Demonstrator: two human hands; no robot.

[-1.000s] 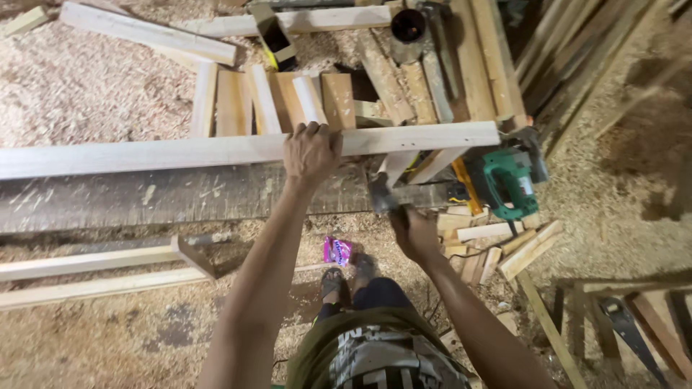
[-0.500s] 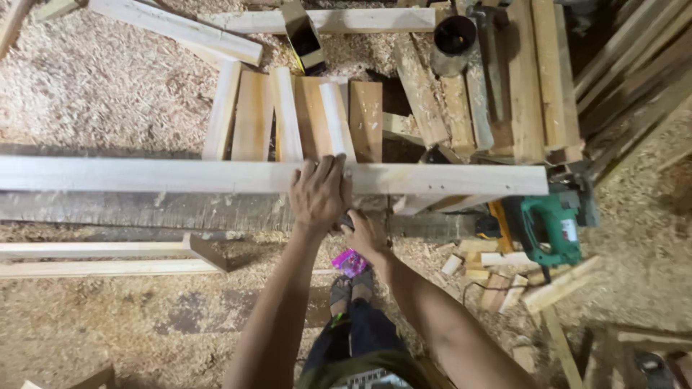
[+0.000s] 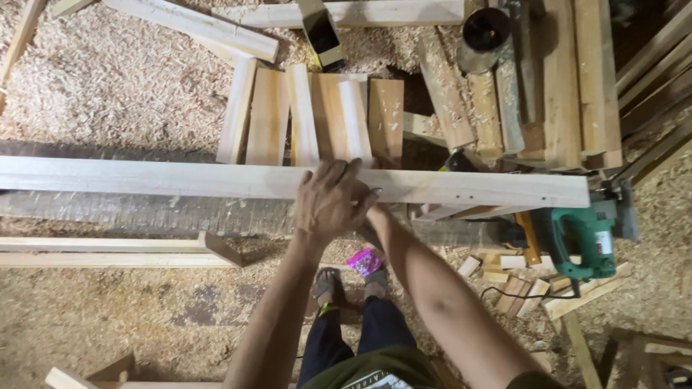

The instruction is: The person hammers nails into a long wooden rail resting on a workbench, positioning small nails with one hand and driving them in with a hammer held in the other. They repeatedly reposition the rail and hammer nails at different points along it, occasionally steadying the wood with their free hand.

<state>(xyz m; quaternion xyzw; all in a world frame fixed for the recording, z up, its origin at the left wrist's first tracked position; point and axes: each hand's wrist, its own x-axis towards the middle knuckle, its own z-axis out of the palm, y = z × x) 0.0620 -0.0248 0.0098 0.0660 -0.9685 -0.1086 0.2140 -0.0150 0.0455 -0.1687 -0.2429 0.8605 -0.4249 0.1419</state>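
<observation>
We press our left hand point(image 3: 333, 202) flat on the long pale plank point(image 3: 216, 180), fingers point(image 3: 339, 171) spread wide over its far edge. Our right hand point(image 3: 371, 212) sits tucked beneath the left, its fingers hidden, so we cannot tell their grip. A green power saw point(image 3: 587, 241) lies well right of them.

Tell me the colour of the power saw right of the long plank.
Green, with black parts: the power saw, in the head view.

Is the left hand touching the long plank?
Touching. The head view shows the left hand lying flat on the long plank, fingers spread across its top face.
</observation>
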